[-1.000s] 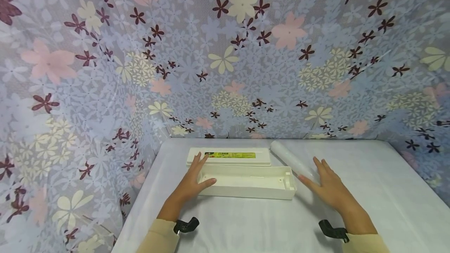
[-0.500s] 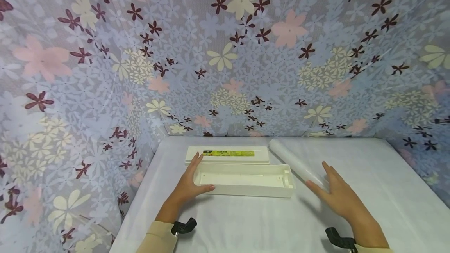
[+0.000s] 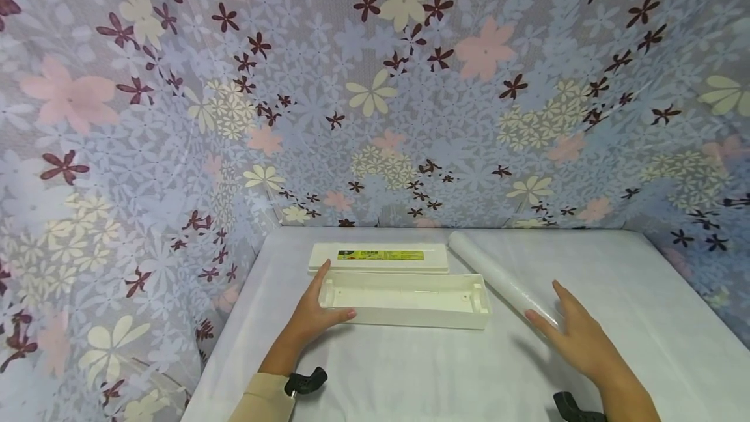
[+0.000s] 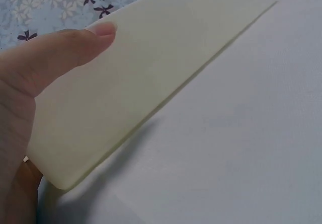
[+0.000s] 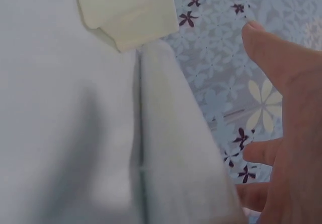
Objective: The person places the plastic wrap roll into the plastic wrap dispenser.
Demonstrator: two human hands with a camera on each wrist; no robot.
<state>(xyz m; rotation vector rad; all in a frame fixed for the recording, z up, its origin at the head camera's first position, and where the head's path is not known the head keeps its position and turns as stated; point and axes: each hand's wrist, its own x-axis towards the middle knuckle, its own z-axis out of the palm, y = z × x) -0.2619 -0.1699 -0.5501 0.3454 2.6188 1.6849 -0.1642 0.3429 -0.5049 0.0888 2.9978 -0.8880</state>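
Note:
A long white open-topped plastic box [image 3: 404, 318] sits on the white-covered table. My left hand [image 3: 310, 314] grips its left end, the thumb along the front wall and the other fingers at the far side; in the left wrist view the thumb [image 4: 85, 45] lies against that wall. Right of the box, a roll of cling film [image 3: 504, 279] lies slantwise. My right hand [image 3: 586, 340] is at the roll's near end with fingers spread, thumb to its left. In the right wrist view, a gap shows between this thumb [image 5: 269, 58] and the roll.
Behind the box lies a white lid [image 3: 377, 266] with a yellow-green label [image 3: 381, 255]. A flowered cloth [image 3: 375, 116] hangs at the back and sides of the table [image 3: 422, 376]. Black wrist mounts [image 3: 306, 381] sit at both wrists.
My right hand has moved right and nearer along the roll, showing more of its length. My left hand has settled closer around the box's left end. The box and lid stay put.

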